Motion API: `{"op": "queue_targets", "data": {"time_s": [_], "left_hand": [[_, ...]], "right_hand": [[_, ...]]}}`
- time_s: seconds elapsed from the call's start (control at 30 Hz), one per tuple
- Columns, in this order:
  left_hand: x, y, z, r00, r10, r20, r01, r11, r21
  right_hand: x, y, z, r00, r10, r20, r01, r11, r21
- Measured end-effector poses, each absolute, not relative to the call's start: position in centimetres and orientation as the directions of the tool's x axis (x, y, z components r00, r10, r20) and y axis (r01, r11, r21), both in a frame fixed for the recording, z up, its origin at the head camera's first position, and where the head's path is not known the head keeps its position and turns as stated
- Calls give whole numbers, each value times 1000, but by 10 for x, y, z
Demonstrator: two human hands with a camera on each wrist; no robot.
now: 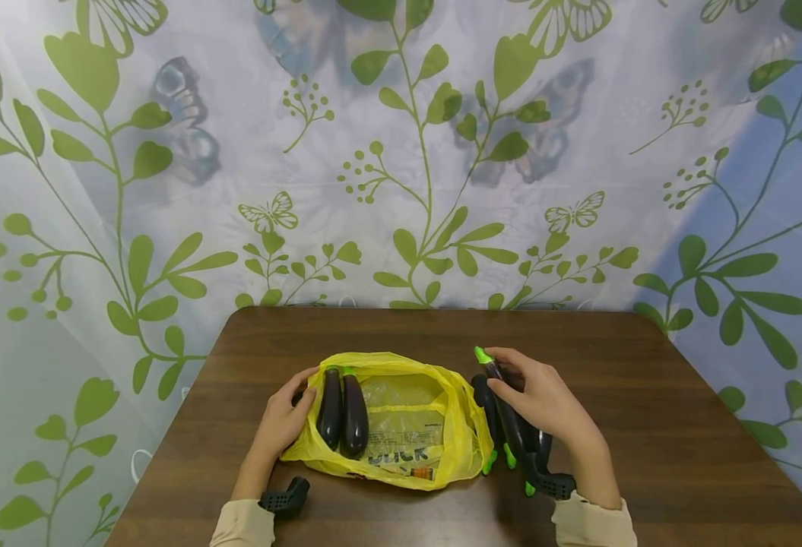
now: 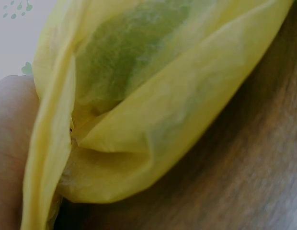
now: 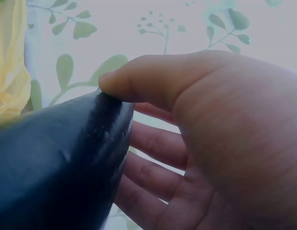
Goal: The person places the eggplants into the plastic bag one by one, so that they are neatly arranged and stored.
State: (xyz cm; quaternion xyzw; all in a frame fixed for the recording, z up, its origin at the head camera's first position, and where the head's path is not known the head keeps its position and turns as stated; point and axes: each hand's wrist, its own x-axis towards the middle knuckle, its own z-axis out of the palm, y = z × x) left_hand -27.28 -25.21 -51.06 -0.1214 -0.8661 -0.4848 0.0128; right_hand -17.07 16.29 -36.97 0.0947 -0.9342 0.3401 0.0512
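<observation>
A yellow plastic bag (image 1: 465, 425) lies with its mouth spread wide on the table. Inside its left part are two dark eggplants (image 1: 355, 418) side by side, green stem ends toward the back. My left hand (image 1: 284, 416) grips the bag's left rim; in the left wrist view yellow film (image 2: 187, 120) covers most of the scene. To the right of the bag, my right hand (image 1: 540, 391) holds an eggplant (image 1: 506, 410) between thumb and fingers, its green stem end pointing up and away. Under and beside it lie several more eggplants (image 1: 486, 399), partly hidden, with green ends toward me.
The brown wooden table (image 1: 667, 425) reaches back to a pale curtain (image 1: 387, 175) printed with green leaves and butterflies. A dark wrist device (image 1: 286, 497) sits at my left wrist, with a similar one (image 1: 553, 483) at the right. Printed lettering shows on the bag.
</observation>
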Motion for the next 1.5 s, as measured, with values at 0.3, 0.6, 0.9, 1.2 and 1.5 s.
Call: {"op": "queue_targets", "data": {"time_s": [0.3,0.6,0.9,1.2,1.5], "left_hand": [[-273,-252,-511,-968,200,149,231,495,838],[-273,-252,-512,-969,200,145,227,490,842],[-272,-252,-511,-966,198,166,244,491,836],[-272,-252,-512,-964,202,171,251,490,835],[-273,-253,-513,-962,210,175,258,488,834]], "right_hand": [[-172,156,-371,-973,-170,155,-230,722,-653],[-175,147,-373,-965,-217,148,-260,717,-646],[-175,142,-372,-963,-223,148,-264,700,-663],[-178,135,-373,-960,-249,129,-270,692,-670],[-179,125,-375,-955,-266,131,-284,689,-667]]}}
